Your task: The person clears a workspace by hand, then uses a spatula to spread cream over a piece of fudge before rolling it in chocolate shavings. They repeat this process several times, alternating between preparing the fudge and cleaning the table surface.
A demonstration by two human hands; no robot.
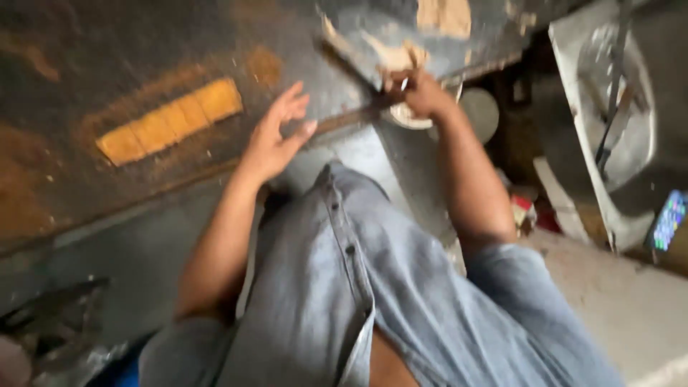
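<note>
The picture is blurred by motion. My left hand (pixel 276 132) is open, fingers spread, just above the edge of a dark, worn workbench (pixel 107 57). My right hand (pixel 423 92) is closed around a small thin object, too blurred to name, at the edge of a dark slab (pixel 401 29) with pale patches. A pale round piece (pixel 412 118) lies partly under that hand. My grey shirt (pixel 344 287) fills the lower middle.
A yellow-orange rectangular block (pixel 170 120) lies on the workbench at the left. A grey metal machine part (pixel 609 122) stands at the right, with a lit phone screen (pixel 670 218) beside it. Dark scrap (pixel 50 322) lies at the lower left.
</note>
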